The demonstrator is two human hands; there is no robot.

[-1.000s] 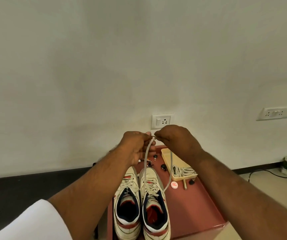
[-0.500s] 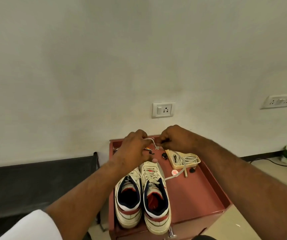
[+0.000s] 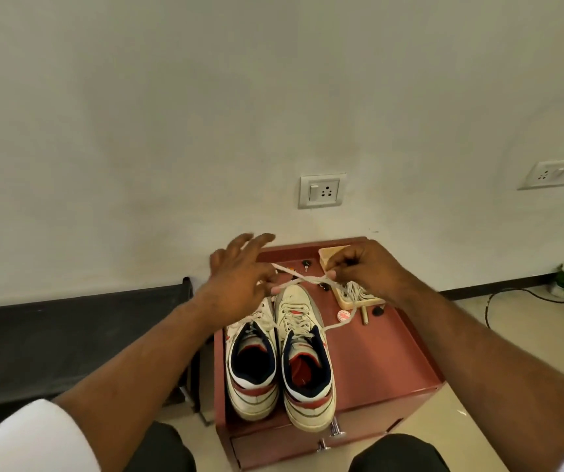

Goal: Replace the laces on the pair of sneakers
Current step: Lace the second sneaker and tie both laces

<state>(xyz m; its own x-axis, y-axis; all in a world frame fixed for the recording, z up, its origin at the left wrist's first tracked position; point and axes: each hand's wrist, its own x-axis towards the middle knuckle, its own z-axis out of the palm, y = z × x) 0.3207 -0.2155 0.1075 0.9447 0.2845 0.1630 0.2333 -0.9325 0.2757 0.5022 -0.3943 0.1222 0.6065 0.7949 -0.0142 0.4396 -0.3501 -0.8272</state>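
Two white sneakers with navy collars and red insoles stand side by side, the left one (image 3: 252,364) and the right one (image 3: 307,366), toes toward the wall. Above their toes a flat white lace (image 3: 302,277) crosses itself in the air. My right hand (image 3: 367,272) pinches it at the crossing. My left hand (image 3: 239,272) holds the other strand near its thumb, with its remaining fingers spread out straight. A slack part of the lace runs from the right sneaker's top eyelets out to the right.
The sneakers stand on a red-brown cabinet top (image 3: 379,362) with a raised rim and a drawer below. A wooden tray (image 3: 345,301) holding more white laces lies behind my right hand. Small black knobs and a round red tag (image 3: 343,315) lie nearby. A black bench (image 3: 69,335) stands left.
Both hands have come down from high above the sneakers and drawn apart. The left hand's fingers have spread open, and the lace now crosses between the hands.
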